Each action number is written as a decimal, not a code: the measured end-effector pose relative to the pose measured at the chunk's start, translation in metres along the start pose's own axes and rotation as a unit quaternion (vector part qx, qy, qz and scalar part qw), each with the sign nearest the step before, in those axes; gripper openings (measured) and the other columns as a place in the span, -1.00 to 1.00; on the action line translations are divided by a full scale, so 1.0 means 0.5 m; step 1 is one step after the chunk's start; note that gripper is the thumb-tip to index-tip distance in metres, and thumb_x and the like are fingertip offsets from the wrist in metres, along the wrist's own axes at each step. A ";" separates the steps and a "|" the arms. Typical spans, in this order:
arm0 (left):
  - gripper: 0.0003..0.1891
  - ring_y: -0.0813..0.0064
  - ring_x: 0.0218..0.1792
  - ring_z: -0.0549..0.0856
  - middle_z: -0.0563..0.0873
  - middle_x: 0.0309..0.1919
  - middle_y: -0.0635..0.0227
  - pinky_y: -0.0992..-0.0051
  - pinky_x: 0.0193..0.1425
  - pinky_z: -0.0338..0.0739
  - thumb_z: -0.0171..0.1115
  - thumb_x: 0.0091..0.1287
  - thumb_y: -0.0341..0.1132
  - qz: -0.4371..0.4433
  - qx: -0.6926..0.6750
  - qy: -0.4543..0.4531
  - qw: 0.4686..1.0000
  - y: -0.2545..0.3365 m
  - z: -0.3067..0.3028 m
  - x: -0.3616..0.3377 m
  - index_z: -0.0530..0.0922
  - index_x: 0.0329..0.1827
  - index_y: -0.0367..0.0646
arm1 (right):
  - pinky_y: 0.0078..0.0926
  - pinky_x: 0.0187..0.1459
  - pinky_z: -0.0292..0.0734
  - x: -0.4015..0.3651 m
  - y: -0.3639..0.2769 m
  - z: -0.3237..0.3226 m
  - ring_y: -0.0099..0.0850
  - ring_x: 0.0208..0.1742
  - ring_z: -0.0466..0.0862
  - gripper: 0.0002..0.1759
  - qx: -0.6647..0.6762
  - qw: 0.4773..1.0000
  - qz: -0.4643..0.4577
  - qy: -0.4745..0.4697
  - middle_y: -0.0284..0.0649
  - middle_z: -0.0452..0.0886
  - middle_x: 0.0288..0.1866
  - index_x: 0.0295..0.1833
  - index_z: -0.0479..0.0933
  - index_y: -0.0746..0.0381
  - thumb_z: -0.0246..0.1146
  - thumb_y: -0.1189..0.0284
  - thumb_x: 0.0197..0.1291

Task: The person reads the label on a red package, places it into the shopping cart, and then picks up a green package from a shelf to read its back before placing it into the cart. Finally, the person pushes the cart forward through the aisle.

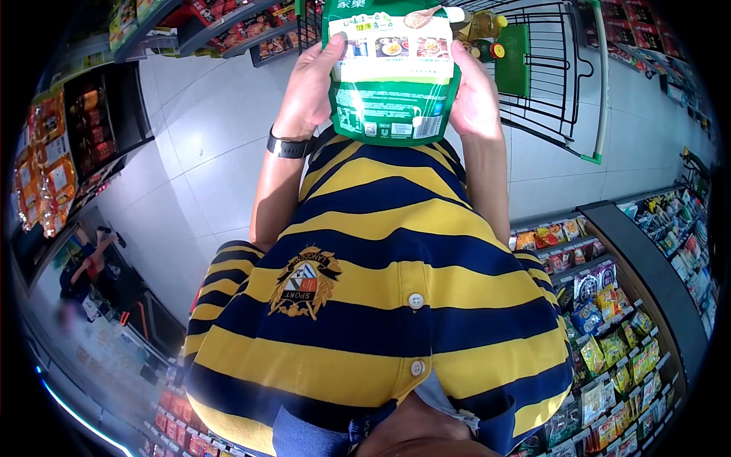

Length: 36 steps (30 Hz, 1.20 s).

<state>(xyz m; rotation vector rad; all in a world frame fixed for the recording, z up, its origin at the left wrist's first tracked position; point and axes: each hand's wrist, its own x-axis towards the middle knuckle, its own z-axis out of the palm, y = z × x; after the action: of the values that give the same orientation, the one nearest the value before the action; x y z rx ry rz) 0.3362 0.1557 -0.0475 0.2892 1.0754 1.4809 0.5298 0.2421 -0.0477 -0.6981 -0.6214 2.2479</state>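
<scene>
A green pouch (pixel 392 99) with a white and light green label is held up at the top centre, its printed back facing the camera. My left hand (pixel 308 87) grips its left edge, with the thumb lying on the front. On the right edge, my right hand (pixel 476 95) holds the pouch with its thumb near the label; its other fingers are mostly hidden behind. A black band sits on my left wrist. Just beyond the pouch, a bottle of yellowish liquid (pixel 481 27) and a red-capped item (pixel 496 51) lie in a cart.
The black wire shopping cart (pixel 563 114) with green trim stands ahead on the right. Shelves of packets (pixel 609 327) line the lower right, and more shelves (pixel 57 160) run along the left. Pale floor tiles (pixel 183 114) show between them. Another person (pixel 84 282) is at the far left.
</scene>
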 end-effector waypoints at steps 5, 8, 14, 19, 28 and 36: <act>-0.68 0.53 -0.13 0.66 0.68 -0.09 0.25 0.53 -0.02 0.56 0.06 0.42 -0.20 0.000 -0.010 -0.005 1.000 -0.002 -0.006 0.002 0.52 0.03 -0.29 | -0.46 0.09 0.48 0.003 0.002 -0.003 -0.42 0.07 0.57 -0.59 0.024 1.000 0.005 -0.018 -0.11 0.57 0.07 0.15 0.38 0.40 -0.01 0.30 0.39; -0.68 0.54 -0.14 0.66 0.68 -0.09 0.26 0.53 -0.02 0.56 0.06 0.42 -0.21 0.000 -0.007 0.003 1.000 0.000 -0.006 0.002 0.52 0.03 -0.28 | -0.45 0.10 0.48 0.009 0.004 -0.009 -0.41 0.08 0.58 -0.60 0.035 0.999 0.010 -0.018 -0.10 0.57 0.07 0.15 0.38 0.40 -0.03 0.31 0.40; -0.69 0.55 -0.13 0.66 0.68 -0.11 0.27 0.53 -0.02 0.55 0.06 0.42 -0.20 -0.002 -0.006 0.010 1.000 0.003 -0.003 0.003 0.53 0.02 -0.28 | -0.44 0.10 0.49 0.013 0.002 -0.008 -0.42 0.08 0.58 -0.60 0.036 0.999 0.015 -0.027 -0.10 0.56 0.08 0.16 0.37 0.40 -0.04 0.31 0.40; -0.69 0.55 -0.14 0.66 0.69 -0.11 0.27 0.54 -0.02 0.54 0.07 0.42 -0.20 0.004 -0.002 0.010 1.000 0.002 -0.004 0.007 0.54 0.01 -0.27 | -0.44 0.10 0.48 0.012 0.001 -0.001 -0.42 0.08 0.58 -0.59 0.019 1.000 0.009 -0.014 -0.11 0.56 0.08 0.17 0.37 0.39 -0.02 0.30 0.39; -0.69 0.55 -0.15 0.66 0.69 -0.12 0.27 0.54 -0.03 0.55 0.07 0.41 -0.19 -0.004 -0.005 0.011 1.000 0.001 -0.003 0.010 0.54 0.00 -0.27 | -0.45 0.12 0.44 0.014 0.002 -0.004 -0.41 0.09 0.57 -0.55 -0.014 1.000 0.010 0.007 -0.11 0.56 0.09 0.18 0.37 0.40 0.00 0.26 0.37; -0.68 0.54 -0.15 0.67 0.69 -0.11 0.24 0.54 -0.03 0.56 0.07 0.41 -0.19 -0.003 -0.004 0.008 1.000 0.003 0.001 0.013 0.54 0.00 -0.28 | -0.46 0.13 0.43 0.015 0.000 -0.004 -0.41 0.10 0.56 -0.54 -0.023 1.000 0.010 0.018 -0.10 0.55 0.11 0.18 0.38 0.40 -0.03 0.25 0.39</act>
<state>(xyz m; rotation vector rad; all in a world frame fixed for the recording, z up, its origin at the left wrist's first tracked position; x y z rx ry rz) 0.3341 0.1618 -0.0486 0.2696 1.0819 1.4838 0.5264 0.2477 -0.0513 -0.7695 -0.6538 2.2396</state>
